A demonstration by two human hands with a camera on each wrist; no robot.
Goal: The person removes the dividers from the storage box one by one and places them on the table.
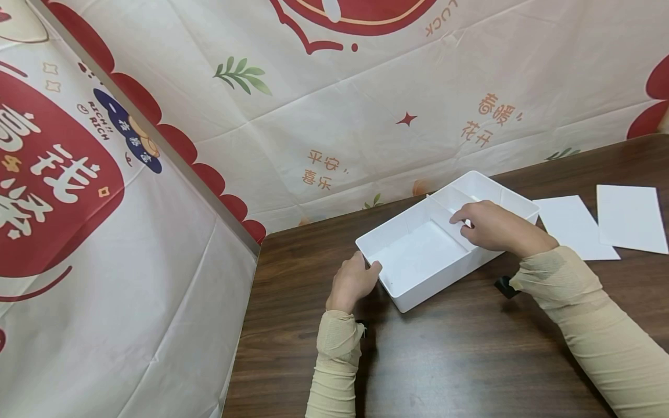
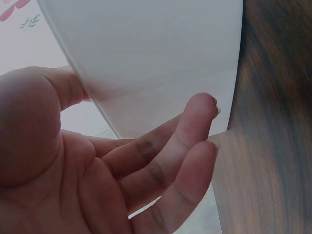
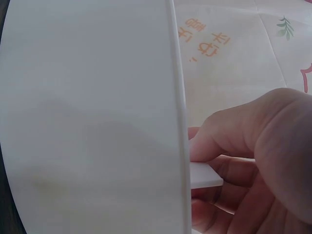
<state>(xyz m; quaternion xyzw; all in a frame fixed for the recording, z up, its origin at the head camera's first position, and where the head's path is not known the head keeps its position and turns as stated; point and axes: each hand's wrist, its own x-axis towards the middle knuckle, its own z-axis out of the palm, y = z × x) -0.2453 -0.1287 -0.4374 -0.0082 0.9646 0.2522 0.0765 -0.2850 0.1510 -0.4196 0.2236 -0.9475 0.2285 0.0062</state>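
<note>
Far on the brown table [image 1: 444,366] stood a white box [image 1: 444,278], with two white sheets [image 1: 632,217] to its right. The left hand [image 1: 352,281] gripped its left end; the right hand [image 1: 488,226] pinched a white divider [image 1: 444,222] inside.

White box [image 1: 434,284], brown wood-grain table [image 1: 444,360]

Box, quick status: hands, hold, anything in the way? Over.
Left hand holds box at end rim. Right hand pinches white divider inside. Two white panels lie outside, to the right; nothing visibly blocking.
</note>
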